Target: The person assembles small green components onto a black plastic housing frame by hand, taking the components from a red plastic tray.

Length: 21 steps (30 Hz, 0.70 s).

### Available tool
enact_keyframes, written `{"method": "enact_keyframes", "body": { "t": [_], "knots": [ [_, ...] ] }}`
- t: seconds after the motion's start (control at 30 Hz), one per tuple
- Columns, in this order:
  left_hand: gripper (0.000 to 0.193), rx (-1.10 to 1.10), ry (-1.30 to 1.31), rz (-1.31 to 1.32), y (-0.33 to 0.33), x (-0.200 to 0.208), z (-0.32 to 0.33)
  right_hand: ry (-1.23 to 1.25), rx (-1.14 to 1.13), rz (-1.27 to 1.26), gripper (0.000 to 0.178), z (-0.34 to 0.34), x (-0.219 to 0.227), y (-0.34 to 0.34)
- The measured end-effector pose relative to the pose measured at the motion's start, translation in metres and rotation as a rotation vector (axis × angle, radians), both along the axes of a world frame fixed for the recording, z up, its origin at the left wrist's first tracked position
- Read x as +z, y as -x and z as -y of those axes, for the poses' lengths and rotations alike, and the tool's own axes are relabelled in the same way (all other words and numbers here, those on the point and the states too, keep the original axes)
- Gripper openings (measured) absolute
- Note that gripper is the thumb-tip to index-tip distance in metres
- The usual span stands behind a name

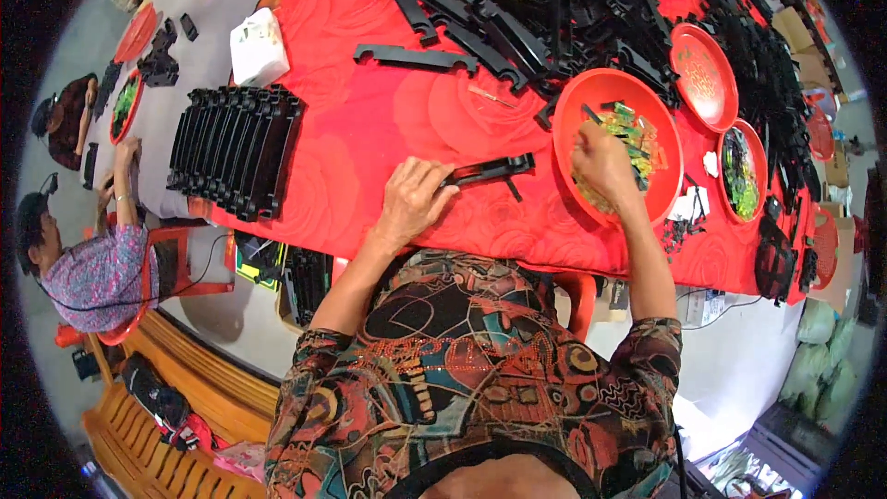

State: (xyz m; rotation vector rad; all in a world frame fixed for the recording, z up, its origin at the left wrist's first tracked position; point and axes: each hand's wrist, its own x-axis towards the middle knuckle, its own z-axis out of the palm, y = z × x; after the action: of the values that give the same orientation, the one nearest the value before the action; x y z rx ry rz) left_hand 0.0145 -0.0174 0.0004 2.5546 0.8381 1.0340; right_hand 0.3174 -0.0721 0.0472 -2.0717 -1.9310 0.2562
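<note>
My left hand (416,196) is closed on the near end of a long black plastic bracket (494,169), which lies toward the right on the red tablecloth. A thin dark sliver juts from the bracket's lower side. Inside a round red tray (566,102), my right hand (602,162) has its fingers curled down among small yellowish, green and clear strips (637,134). A dark strip shows just beyond those fingertips. Whatever the fingers pinch is too small to name.
A big heap of black brackets (517,23) fills the far side. Neatly stacked brackets (236,152) and white tissues (259,46) are at left. More red trays, one an empty-looking dish (704,74), another with dark strips (739,171), stand right. Another person (92,259) sits at far left.
</note>
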Motion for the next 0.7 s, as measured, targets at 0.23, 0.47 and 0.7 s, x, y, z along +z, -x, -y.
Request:
{"method": "enact_keyframes", "body": {
  "t": [0.23,0.47,0.7],
  "knots": [
    [0.037,0.02,0.072,-0.006,0.002,-0.001,0.015,-0.351,-0.206,-0.59,0.008,0.034,0.04,0.066],
    [0.044,0.091,0.12,0.052,0.01,0.003,0.025,-0.306,-0.385,-0.898,0.005,0.02,-0.018,0.137],
    [0.041,0.051,0.128,0.058,0.011,-0.005,0.02,-0.225,-0.428,-0.76,0.008,0.012,-0.038,0.158]
  ]
}}
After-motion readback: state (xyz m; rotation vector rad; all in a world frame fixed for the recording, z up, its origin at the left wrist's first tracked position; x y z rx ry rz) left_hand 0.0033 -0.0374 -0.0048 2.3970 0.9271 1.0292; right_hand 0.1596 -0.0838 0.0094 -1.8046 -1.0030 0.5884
